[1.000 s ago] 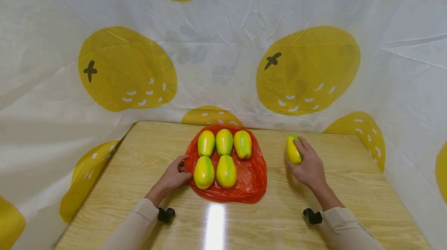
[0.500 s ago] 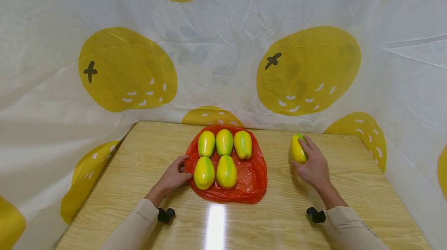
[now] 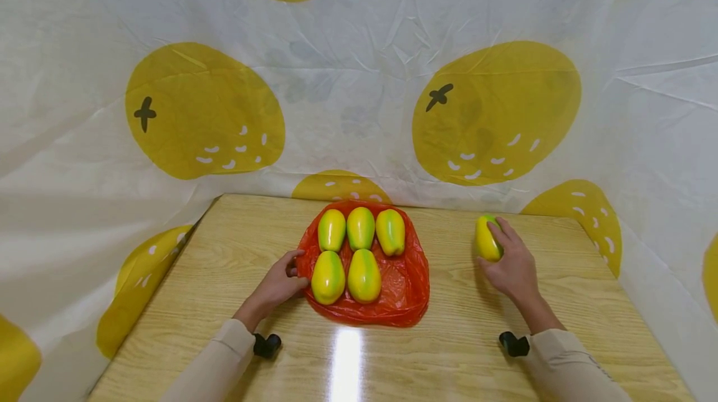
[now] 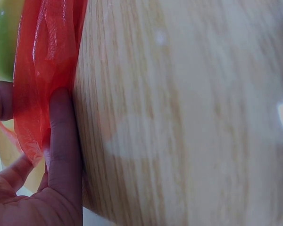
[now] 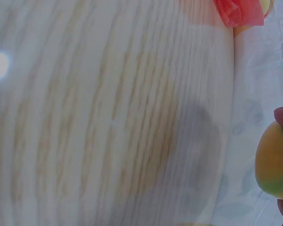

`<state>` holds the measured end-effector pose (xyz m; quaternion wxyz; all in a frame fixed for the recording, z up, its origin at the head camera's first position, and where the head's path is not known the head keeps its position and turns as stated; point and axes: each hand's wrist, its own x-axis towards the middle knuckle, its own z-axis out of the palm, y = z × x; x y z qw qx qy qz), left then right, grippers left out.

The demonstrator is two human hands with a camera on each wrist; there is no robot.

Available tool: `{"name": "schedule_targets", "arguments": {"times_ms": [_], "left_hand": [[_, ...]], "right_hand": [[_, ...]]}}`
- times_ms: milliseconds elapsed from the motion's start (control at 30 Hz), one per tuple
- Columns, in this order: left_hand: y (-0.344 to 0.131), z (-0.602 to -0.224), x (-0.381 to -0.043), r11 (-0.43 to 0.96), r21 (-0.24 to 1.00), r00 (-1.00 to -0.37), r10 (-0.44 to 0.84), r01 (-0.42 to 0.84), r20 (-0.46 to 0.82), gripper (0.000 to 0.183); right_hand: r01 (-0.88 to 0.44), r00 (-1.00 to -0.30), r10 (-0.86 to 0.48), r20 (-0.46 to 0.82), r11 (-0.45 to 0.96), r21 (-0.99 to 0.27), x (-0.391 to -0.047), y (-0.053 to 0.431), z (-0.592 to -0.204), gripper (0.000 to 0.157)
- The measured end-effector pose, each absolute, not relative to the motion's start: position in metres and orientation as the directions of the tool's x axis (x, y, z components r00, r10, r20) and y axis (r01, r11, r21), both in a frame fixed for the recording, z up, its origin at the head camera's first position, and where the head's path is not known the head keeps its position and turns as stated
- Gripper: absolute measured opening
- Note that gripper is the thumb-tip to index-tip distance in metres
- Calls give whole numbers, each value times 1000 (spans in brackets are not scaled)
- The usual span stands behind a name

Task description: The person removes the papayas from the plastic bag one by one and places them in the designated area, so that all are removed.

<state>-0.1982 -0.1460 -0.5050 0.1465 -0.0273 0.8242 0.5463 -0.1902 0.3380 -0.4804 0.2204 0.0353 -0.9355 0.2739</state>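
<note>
Red bag (image 3: 396, 293) pinched by left hand (image 3: 279, 280), right hand (image 3: 512, 267) apart, gripping fruit (image 3: 486, 240)

The right hand (image 3: 512, 267) has moved to the right, and the yellow-green fruit (image 3: 487, 240) which it holds has moved together with it. So the fruit is now farther from the red bag (image 3: 399, 293). The sleeve (image 3: 569, 358) and the black wrist piece (image 3: 513, 344) have also shifted to the right.

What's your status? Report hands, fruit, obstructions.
Left hand holding red bag. Right hand gripping one fruit, apart from bag. Five more fruits inside bag. No obstruction visible.
</note>
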Motion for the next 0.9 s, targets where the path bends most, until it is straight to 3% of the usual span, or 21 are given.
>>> {"name": "schedule_targets", "arguments": {"times_ms": [900], "left_hand": [[-146,-505,-199,395,890,-949,113,-229,-295,73]], "right_hand": [[-174,-901,64,428,853,-493,-194,363,-489,80]]}}
